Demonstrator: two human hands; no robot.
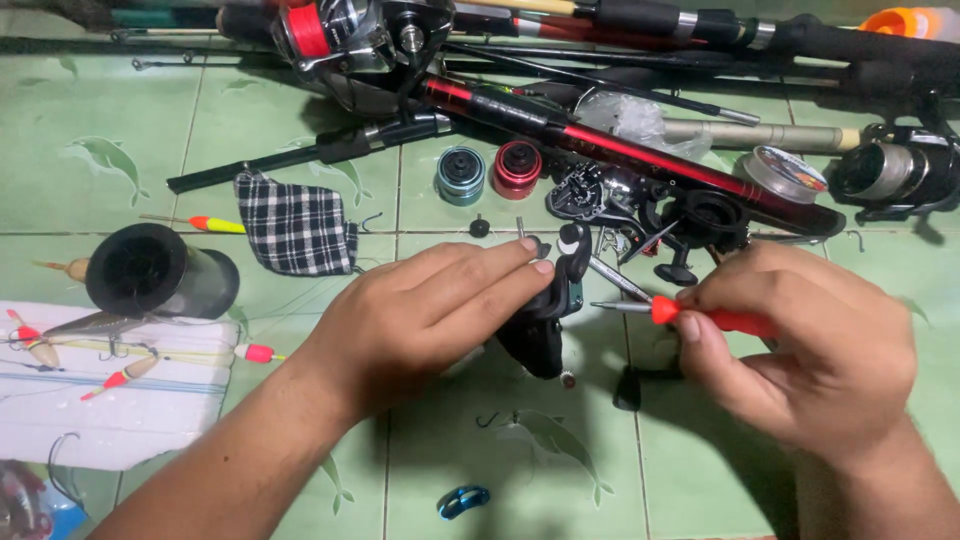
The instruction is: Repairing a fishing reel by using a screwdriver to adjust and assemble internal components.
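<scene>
On the green tiled floor (480, 470), glossy and printed with pale dolphin shapes, a white foam board (120, 400) lies at the far left, carrying slim fishing floats tipped in red and orange. Just above it sits a dark, round plastic spool (150, 270) with a hollow mouth. Further right is a soft checked cloth pouch (295, 225) in black and white, with a yellow-and-orange float just beside its left edge.

The left hand (420, 320) comes in from the lower left; its fingers (500, 270) are curled and pressed around a black fishing reel body (545, 325), smooth and rounded, held just above the floor at the middle of the view. Behind it on the tiles stand two small ribbed metal spools, one blue-grey (461, 174) and one red (517, 168), side by side. A long red-and-black rod (620, 150) slants across behind them, among other dark rods and reels along the top edge.

The right hand (810, 350) enters from the lower right, its fingers pinched together on the red-orange handle of a thin screwdriver (690, 315); the steel shaft points left, its tip close to the reel body. A small blue metal ring (462, 500) lies on the floor near the bottom edge, well apart from both hands.
</scene>
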